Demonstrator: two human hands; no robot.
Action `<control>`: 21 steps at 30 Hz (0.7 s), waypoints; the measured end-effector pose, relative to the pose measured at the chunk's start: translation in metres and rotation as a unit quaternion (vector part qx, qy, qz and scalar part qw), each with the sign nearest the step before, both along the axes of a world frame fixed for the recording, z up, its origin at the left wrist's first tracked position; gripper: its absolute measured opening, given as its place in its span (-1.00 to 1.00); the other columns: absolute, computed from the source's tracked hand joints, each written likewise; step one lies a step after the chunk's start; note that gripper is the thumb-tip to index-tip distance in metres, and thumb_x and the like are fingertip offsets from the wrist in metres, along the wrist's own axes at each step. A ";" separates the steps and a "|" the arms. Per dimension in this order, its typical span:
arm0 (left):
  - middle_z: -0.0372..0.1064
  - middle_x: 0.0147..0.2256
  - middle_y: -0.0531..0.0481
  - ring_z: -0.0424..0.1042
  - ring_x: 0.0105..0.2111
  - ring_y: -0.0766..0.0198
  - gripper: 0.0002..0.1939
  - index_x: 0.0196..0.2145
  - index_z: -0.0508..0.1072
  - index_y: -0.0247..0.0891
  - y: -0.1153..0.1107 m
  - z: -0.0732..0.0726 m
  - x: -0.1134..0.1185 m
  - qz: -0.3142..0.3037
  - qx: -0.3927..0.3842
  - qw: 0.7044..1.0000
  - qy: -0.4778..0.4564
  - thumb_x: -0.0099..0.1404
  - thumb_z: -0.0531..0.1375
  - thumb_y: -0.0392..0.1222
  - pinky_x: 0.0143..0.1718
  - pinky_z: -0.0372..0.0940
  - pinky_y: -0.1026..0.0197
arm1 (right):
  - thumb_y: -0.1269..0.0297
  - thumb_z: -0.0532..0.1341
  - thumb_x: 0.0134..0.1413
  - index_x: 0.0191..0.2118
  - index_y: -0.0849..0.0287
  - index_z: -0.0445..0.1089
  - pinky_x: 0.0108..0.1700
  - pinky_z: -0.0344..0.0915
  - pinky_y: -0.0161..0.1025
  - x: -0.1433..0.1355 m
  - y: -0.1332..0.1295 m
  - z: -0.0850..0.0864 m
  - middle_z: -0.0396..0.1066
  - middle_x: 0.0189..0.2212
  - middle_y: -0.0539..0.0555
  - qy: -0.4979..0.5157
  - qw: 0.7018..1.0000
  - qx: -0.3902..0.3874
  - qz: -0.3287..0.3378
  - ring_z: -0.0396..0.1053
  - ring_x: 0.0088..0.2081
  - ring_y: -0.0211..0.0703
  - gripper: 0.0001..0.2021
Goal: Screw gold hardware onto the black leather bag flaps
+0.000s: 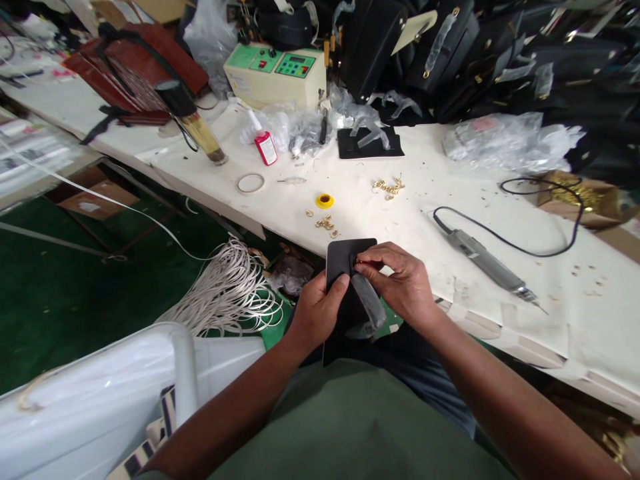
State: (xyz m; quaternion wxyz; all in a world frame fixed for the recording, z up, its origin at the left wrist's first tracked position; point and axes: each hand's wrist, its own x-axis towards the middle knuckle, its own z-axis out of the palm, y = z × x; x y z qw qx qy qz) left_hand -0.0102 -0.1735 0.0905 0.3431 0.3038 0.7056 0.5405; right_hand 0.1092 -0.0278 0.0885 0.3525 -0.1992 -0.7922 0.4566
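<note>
A black flat panel [341, 255] with a plastic-wrapped strap [369, 307] across it is held over my lap, off the table's front edge. My left hand [320, 308] grips the panel's left side, its thumb lying on the face. At the strap's upper end, the thumb and forefinger of my right hand [400, 277] are pinched together on a tiny fitting, mostly hidden by the fingers. Small gold metal fittings [325, 223] lie on the table just beyond the panel, with another gold cluster [389, 188] farther back.
On the white table [425, 160] lie a corded electric screwdriver [487, 263], a yellow tape roll [325, 201], a red bottle [265, 148], a hammer [193, 120] and another black panel [371, 143]. Black bags [450, 53] crowd the back. A white tub [185, 373] stands at left.
</note>
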 end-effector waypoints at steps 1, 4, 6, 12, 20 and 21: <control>0.60 -0.22 -0.01 0.49 -0.20 0.15 -0.65 -0.14 0.61 -0.27 0.000 0.002 0.001 0.000 0.003 1.000 0.008 0.45 0.20 0.07 -0.13 0.35 0.23 | 0.25 0.38 0.24 -0.19 0.03 0.62 -0.20 0.48 -0.16 0.001 -0.001 0.000 0.56 -0.28 0.05 0.001 1.000 0.000 -0.004 0.51 -0.26 -0.13 -0.94; 0.61 -0.20 0.00 0.51 -0.19 0.15 -0.66 -0.10 0.62 -0.26 -0.002 0.005 0.003 0.002 0.006 1.000 0.030 0.46 0.19 0.04 -0.13 0.35 0.23 | 0.29 0.35 0.27 -0.15 0.03 0.63 -0.16 0.50 -0.16 0.004 -0.005 0.001 0.59 -0.24 0.06 0.011 1.000 -0.003 -0.007 0.54 -0.23 -0.13 -0.90; 0.61 -0.20 0.00 0.51 -0.19 0.15 -0.67 -0.08 0.62 -0.26 -0.003 0.006 0.004 0.000 0.006 0.999 0.041 0.47 0.18 0.03 -0.13 0.35 0.23 | 0.32 0.31 0.30 -0.12 0.03 0.63 -0.14 0.51 -0.17 0.006 -0.007 0.003 0.61 -0.21 0.07 0.016 1.000 -0.004 -0.004 0.56 -0.20 -0.13 -0.87; 0.60 -0.25 0.01 0.51 -0.21 0.16 -0.67 -0.12 0.62 -0.27 -0.003 0.011 0.007 -0.003 0.007 0.998 0.055 0.47 0.19 0.03 -0.16 0.35 0.25 | 0.31 0.34 0.22 -0.22 0.04 0.62 -0.18 0.50 -0.18 0.011 -0.012 0.011 0.61 -0.29 0.03 0.015 0.999 -0.035 -0.039 0.52 -0.30 -0.16 -0.92; 0.59 -0.24 -0.01 0.50 -0.24 0.17 -0.69 -0.12 0.61 -0.25 -0.006 0.014 0.013 -0.013 0.031 0.994 0.103 0.49 0.17 0.00 -0.13 0.35 0.23 | 0.26 0.37 0.17 -0.12 0.06 0.58 -0.22 0.50 -0.20 0.012 -0.023 0.015 0.60 -0.30 0.01 0.037 0.992 -0.078 -0.087 0.49 -0.35 -0.19 -0.84; 0.59 -0.23 -0.02 0.50 -0.23 0.16 -0.70 -0.11 0.61 -0.25 -0.007 0.014 0.014 -0.015 0.034 0.993 0.114 0.49 0.17 -0.01 -0.11 0.35 0.23 | 0.26 0.36 0.17 -0.11 0.06 0.57 -0.20 0.51 -0.19 0.012 -0.024 0.014 0.60 -0.30 0.01 0.039 0.993 -0.071 -0.089 0.49 -0.35 -0.19 -0.84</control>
